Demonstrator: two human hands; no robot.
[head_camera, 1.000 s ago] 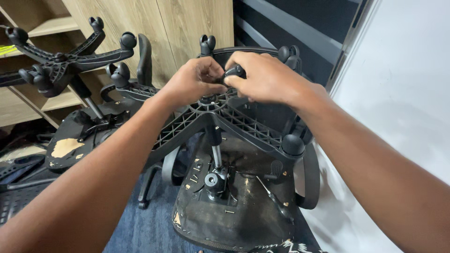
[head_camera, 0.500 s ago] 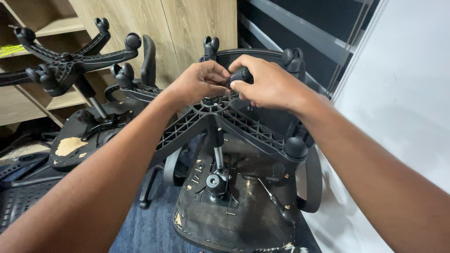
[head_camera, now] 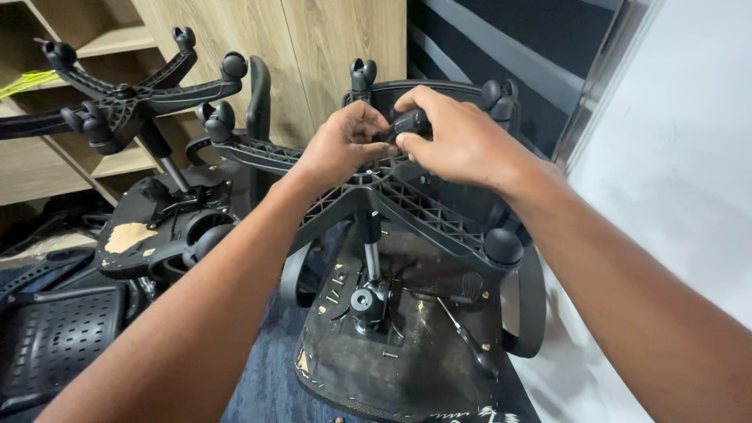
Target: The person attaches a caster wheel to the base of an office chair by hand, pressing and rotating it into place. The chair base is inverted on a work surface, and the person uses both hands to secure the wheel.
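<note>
Chair (head_camera: 407, 368) lies upside down on the blue carpet (head_camera: 262, 384) ahead of me, seat underside up, gas post (head_camera: 368, 251) rising from it to the star base (head_camera: 407, 204). A second overturned chair (head_camera: 149, 227) sits to the left by the wooden shelves (head_camera: 117, 43), its own base (head_camera: 125, 98) in the air. On my seat pan a screwdriver (head_camera: 466, 337) rests near the right rim, with loose screws (head_camera: 329, 298) scattered beside the post's foot. My left hand (head_camera: 345, 145) and right hand (head_camera: 462, 141) meet over the hub of the star base. Both are curled around a small black caster (head_camera: 409, 122), the right one's fingers closed over it from above, the left's fingertips pinching at its near side. The caster sits just above the hub, between the two hands.
</note>
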